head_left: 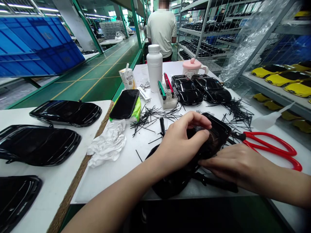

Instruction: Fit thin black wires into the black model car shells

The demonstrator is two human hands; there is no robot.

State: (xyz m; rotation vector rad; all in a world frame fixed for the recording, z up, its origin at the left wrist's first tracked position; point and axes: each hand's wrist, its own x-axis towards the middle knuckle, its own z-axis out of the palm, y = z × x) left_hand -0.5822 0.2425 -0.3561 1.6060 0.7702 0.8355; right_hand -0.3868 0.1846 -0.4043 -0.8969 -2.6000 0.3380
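the left hand (pixel 182 139) curves over a glossy black car shell (pixel 173 185), thumb and fingers apart; the right hand (pixel 233 161) is at its side with fingers close together, but i cannot tell what they pinch. the shell is at the near edge of the white surface (pixel 132 147). if the hold becomes loose, it could slip, and the nearby red-handled scissors (pixel 269 135) could scratch it. thin black strips (pixel 148 117) lie scattered. farther back, a person (pixel 161 30) stands beside a green conveyor (pixel 97 69).
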